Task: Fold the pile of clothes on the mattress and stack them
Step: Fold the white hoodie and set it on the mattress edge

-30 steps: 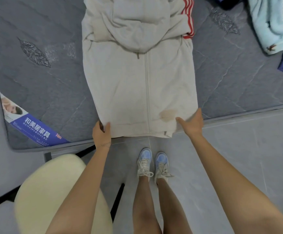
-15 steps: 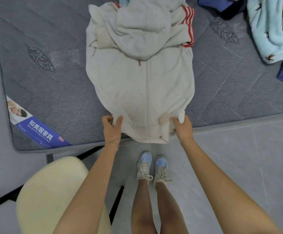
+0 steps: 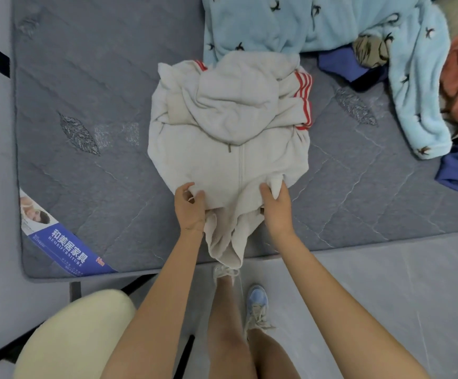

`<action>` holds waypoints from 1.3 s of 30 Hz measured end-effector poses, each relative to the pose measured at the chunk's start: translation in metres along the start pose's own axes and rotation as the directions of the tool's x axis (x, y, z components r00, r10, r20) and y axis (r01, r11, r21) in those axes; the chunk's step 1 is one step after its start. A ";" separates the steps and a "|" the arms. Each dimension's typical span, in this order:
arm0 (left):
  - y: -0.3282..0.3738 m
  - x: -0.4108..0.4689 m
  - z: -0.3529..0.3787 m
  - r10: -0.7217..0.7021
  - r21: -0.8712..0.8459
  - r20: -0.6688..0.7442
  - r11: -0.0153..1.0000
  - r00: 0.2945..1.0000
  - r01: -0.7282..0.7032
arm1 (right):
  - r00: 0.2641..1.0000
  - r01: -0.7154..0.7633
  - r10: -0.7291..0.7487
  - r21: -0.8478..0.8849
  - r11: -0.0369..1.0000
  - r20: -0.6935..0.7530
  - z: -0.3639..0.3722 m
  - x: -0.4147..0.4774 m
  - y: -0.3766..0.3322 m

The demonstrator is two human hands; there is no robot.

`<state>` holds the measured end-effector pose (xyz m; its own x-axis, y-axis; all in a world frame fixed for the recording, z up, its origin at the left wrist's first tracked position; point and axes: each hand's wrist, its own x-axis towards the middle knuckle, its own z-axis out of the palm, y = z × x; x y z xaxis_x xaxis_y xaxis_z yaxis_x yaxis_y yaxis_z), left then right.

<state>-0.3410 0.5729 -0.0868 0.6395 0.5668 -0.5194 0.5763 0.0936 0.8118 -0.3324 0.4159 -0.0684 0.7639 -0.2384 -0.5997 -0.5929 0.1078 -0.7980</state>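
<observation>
The left hand's fingers are curling round a bunched fold low on the cream hoodie. The right hand's fingers are pinching the matching fold on the other side of the hoodie's zip. Between the two wrists, the hoodie's hem is sagging loose and hanging towards the floor.

The hoodie itself is lying front up on the grey mattress, with its hood and red-striped sleeves piled on its chest. Just beyond the hoodie's hood, a pale blue fleece is touching or overlapping it. More unfolded clothes are lying to the right of the hoodie.

The fold is probably going upward next. Because the hem is drooping unevenly, it risks getting tucked in crooked. A quick lift could also push the loosely piled sleeves off the hoodie's chest or drag the fleece along with it.
</observation>
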 end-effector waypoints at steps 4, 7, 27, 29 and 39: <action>0.057 0.050 0.007 0.047 -0.211 -0.037 0.976 0.998 -0.054 | 0.992 0.025 -0.012 0.101 0.995 -0.123 0.016 0.041 -0.045; 0.097 0.097 0.008 0.069 -0.305 -0.010 0.950 0.998 -0.069 | 0.973 0.051 -0.015 0.154 0.987 -0.230 0.037 0.072 -0.073; 0.202 0.283 0.081 -0.004 -0.597 -0.090 0.801 0.996 -0.050 | 0.895 0.095 0.128 0.464 0.881 -0.427 0.048 0.273 -0.193; 0.196 0.291 0.084 0.115 -0.482 -0.111 0.863 0.987 -0.155 | 0.932 0.073 0.120 0.499 0.863 -0.342 0.045 0.285 -0.193; 0.155 0.309 0.125 0.396 0.519 0.480 0.591 0.783 -0.617 | 0.939 0.227 -0.322 -0.482 0.846 -0.123 0.031 0.311 -0.159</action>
<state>0.0094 0.6596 -0.1547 0.9730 0.0883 -0.2132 0.2103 -0.7195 0.6619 0.0073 0.3551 -0.1302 0.8766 -0.3773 -0.2987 -0.4511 -0.4283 -0.7830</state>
